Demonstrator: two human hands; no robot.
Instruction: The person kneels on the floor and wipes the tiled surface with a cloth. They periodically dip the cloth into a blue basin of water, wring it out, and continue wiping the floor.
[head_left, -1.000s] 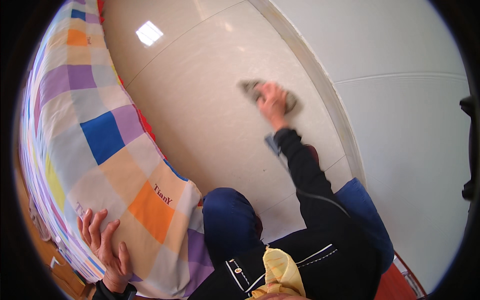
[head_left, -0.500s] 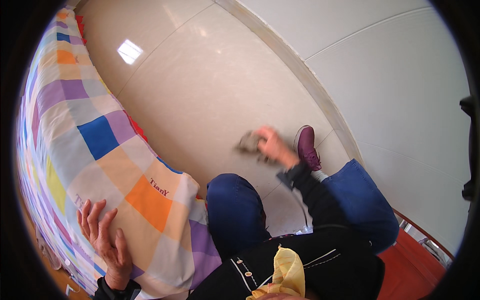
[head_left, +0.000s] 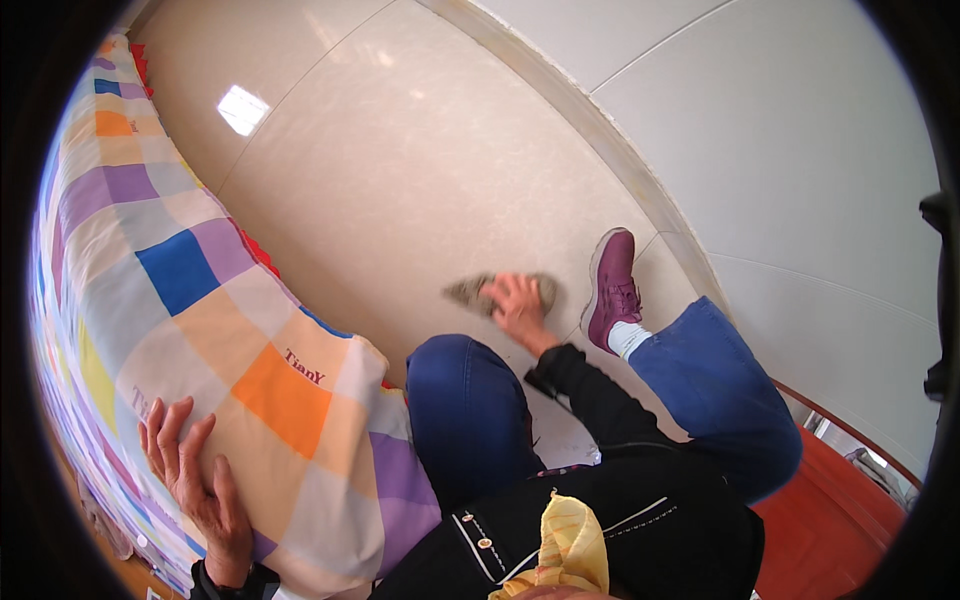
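My right hand (head_left: 519, 307) presses a grey-brown rag (head_left: 467, 292) against the tiled floor (head_left: 340, 200), its fingers bent over the cloth. Rag shows on both sides of the hand, slightly smeared by motion. On the left, my left hand (head_left: 203, 490) rests on the checked bedspread (head_left: 280, 400), fingers a little bent and apart, with nothing in them.
My knee (head_left: 465, 400) is beside the bed edge, and a purple shoe (head_left: 613, 285) stands right of the rag. A pale wall (head_left: 800, 170) with a baseboard (head_left: 560, 85) bounds the floor. A red seat (head_left: 830, 530) is at lower right.
My right hand has brought the rag down flat onto the floor, slightly left and lower in view. The left hand stays on the bedspread. The view has shifted a little.
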